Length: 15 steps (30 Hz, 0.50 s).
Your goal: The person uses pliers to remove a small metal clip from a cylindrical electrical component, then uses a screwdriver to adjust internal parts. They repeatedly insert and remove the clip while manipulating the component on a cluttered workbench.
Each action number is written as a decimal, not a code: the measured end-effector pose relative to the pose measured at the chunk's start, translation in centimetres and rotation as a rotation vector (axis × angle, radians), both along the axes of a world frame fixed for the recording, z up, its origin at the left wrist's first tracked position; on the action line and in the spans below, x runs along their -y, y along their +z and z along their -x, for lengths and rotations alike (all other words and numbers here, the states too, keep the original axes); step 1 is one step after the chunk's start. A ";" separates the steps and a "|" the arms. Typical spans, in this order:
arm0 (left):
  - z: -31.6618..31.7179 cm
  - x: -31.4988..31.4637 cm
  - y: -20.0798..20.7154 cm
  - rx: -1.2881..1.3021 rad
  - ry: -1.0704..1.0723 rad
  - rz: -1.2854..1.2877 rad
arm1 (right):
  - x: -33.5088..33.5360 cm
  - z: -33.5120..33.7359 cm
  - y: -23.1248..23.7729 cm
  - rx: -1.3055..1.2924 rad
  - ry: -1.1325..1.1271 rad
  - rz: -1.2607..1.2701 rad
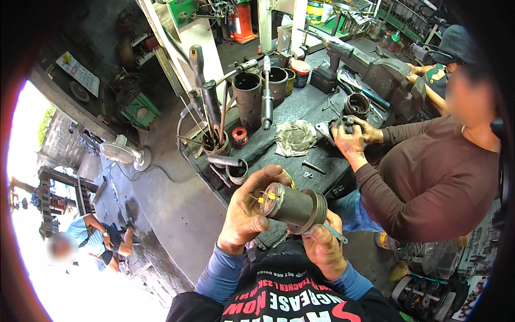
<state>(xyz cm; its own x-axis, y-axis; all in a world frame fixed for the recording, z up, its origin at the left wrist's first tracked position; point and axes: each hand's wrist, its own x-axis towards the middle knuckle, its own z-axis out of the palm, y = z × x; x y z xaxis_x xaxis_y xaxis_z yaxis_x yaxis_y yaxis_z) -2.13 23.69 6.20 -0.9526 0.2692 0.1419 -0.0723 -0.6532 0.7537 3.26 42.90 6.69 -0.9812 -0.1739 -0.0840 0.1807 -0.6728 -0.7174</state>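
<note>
Between my two hands, in front of my chest, is a dark metal cylinder (292,205) with a wider grooved ring at its right end. Yellow-sleeved wire ends stick out of its left face. My left hand (244,212) curls round that wired end, thumb in front and fingers behind. At the ringed end, my right hand (325,249) grips from below with the thumb up against it. A small grey metal strip (336,234) juts out beside my right thumb; where it attaches is hidden.
Beyond my hands stands a dark workbench (260,161) with a crumpled cloth (295,138), a bolt (314,167), a cordless drill (332,59) and a tool can (217,145). Close on the right, a person in a brown top (424,172) handles a metal part. A fan (119,150) stands left.
</note>
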 end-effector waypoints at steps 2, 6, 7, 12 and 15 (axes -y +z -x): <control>-0.5 -0.2 0.3 -0.011 0.100 0.049 | -0.1 -0.1 -0.2 -0.011 -0.008 -0.024; -1.2 0.9 1.3 0.025 0.148 0.140 | -0.5 -0.2 -0.7 -0.034 0.001 -0.078; -1.2 1.0 1.4 0.018 0.153 0.151 | -0.5 -0.1 -0.7 -0.041 0.000 -0.084; -1.3 1.2 1.9 -0.008 0.175 0.177 | -0.4 -0.1 -0.4 -0.033 0.017 -0.081; -1.1 1.4 2.4 -0.015 0.152 0.209 | -0.4 -0.2 -0.4 -0.020 0.045 -0.046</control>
